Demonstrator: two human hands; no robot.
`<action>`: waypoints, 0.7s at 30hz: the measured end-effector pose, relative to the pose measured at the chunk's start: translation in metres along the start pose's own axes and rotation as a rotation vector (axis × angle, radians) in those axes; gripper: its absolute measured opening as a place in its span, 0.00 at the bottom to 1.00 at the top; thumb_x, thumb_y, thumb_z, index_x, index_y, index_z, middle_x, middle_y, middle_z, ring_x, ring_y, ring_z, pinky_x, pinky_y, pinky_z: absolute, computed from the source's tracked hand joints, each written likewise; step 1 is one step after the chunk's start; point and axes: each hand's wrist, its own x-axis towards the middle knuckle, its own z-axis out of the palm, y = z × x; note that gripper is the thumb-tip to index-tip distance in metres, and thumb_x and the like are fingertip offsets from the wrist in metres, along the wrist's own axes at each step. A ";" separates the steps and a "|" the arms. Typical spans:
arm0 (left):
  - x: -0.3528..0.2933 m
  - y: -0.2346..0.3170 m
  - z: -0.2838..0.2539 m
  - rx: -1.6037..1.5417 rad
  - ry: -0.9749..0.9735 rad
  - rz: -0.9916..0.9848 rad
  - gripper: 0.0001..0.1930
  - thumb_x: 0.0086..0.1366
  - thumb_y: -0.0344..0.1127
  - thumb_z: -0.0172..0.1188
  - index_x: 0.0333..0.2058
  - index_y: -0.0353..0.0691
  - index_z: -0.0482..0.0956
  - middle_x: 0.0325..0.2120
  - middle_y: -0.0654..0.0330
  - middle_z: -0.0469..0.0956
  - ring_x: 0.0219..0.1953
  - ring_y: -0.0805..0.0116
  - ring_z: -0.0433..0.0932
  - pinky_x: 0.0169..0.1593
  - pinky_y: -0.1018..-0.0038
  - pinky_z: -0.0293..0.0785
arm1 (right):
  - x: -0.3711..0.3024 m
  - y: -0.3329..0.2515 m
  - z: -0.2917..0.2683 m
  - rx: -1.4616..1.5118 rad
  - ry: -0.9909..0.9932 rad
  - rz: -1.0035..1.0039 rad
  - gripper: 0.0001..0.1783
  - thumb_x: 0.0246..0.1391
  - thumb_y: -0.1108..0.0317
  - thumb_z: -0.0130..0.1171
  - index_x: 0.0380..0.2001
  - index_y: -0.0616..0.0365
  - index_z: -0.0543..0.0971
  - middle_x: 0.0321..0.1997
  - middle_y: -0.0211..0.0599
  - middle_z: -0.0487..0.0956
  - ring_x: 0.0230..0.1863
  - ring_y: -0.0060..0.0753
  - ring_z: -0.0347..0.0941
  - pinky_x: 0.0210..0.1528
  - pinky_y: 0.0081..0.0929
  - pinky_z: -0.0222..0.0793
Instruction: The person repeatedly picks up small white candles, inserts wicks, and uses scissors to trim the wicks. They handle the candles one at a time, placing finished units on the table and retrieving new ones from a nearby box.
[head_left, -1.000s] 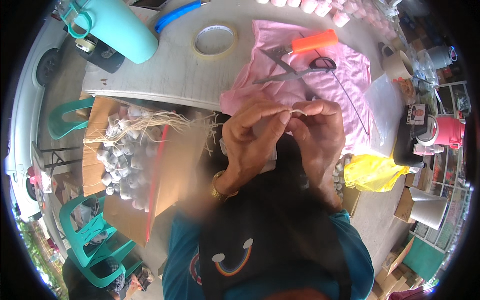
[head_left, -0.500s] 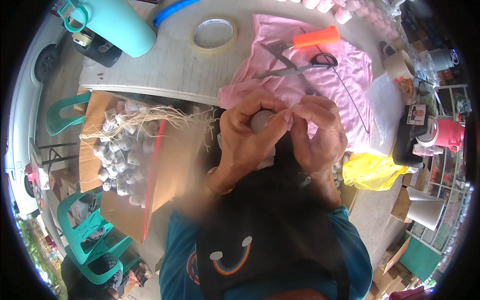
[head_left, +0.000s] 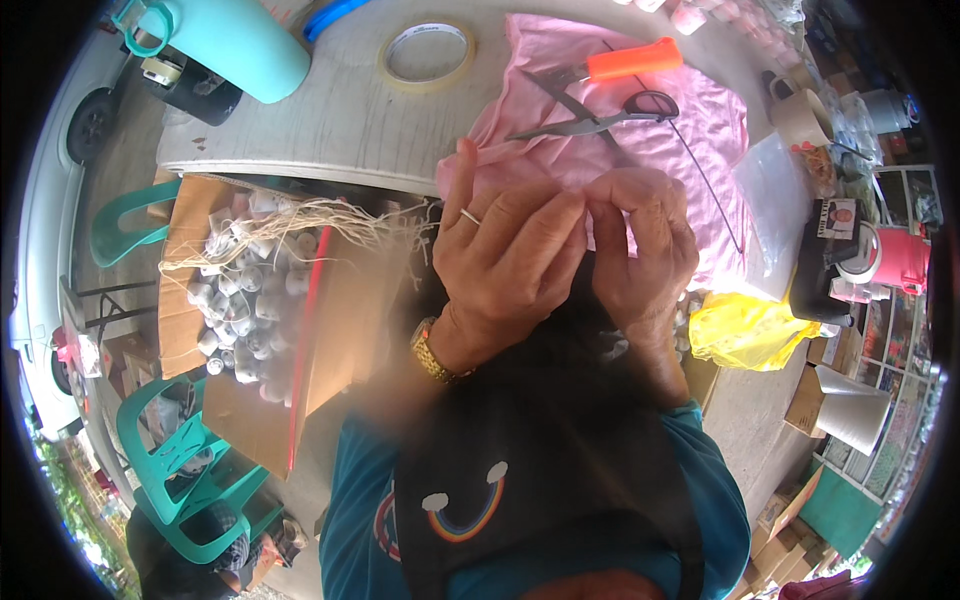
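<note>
My left hand (head_left: 508,250) shows its back, with one finger raised and the others bent inward. Its fingertips meet those of my right hand (head_left: 645,240), which is closed in a pinch. Whatever lies between them is hidden. Both hands are above the near edge of a pink cloth (head_left: 715,125). Beyond them on the cloth are a pair of scissors (head_left: 572,129), an orange-handled tool (head_left: 635,60) and a thin dark rod (head_left: 708,188). To the left of my left hand, pale strings (head_left: 345,228) drape over a cardboard box (head_left: 335,335) of small white cylinders (head_left: 245,300).
A tape roll (head_left: 428,57) and a turquoise bottle (head_left: 235,45) stand on the table (head_left: 330,130). At the right are a yellow plastic bag (head_left: 750,330), a clear bag (head_left: 775,205) and a mug (head_left: 800,118). Green chairs (head_left: 165,440) stand at the left.
My left hand has turned over so its back shows and a finger sticks up. The pale round thing it held earlier no longer shows. My right hand stays pinched close by.
</note>
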 end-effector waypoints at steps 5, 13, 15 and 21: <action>0.003 -0.002 -0.002 -0.149 -0.093 -0.154 0.08 0.49 0.25 0.63 0.31 0.39 0.78 0.24 0.61 0.76 0.26 0.63 0.77 0.34 0.73 0.76 | -0.001 0.001 0.003 -0.012 0.014 -0.039 0.15 0.40 0.80 0.64 0.34 0.56 0.76 0.31 0.33 0.77 0.32 0.36 0.75 0.36 0.30 0.62; 0.005 0.006 -0.009 -0.760 -0.126 -0.848 0.02 0.54 0.22 0.61 0.27 0.33 0.77 0.23 0.65 0.76 0.28 0.81 0.74 0.31 0.82 0.70 | -0.005 -0.002 0.007 0.024 0.048 -0.022 0.16 0.39 0.82 0.65 0.34 0.56 0.76 0.30 0.33 0.78 0.32 0.33 0.76 0.35 0.29 0.65; 0.006 0.006 -0.010 -0.767 -0.141 -0.852 0.02 0.54 0.22 0.60 0.27 0.33 0.77 0.23 0.65 0.76 0.27 0.81 0.74 0.32 0.82 0.70 | -0.005 -0.002 0.007 0.009 0.061 -0.044 0.16 0.38 0.82 0.65 0.34 0.56 0.76 0.30 0.33 0.78 0.32 0.33 0.76 0.35 0.29 0.65; 0.007 0.007 -0.014 -0.637 -0.165 -0.709 0.03 0.53 0.21 0.62 0.28 0.32 0.78 0.24 0.62 0.76 0.28 0.80 0.75 0.33 0.82 0.70 | -0.003 -0.001 0.006 -0.061 0.084 -0.086 0.17 0.34 0.82 0.65 0.32 0.56 0.77 0.29 0.32 0.78 0.30 0.33 0.75 0.35 0.29 0.65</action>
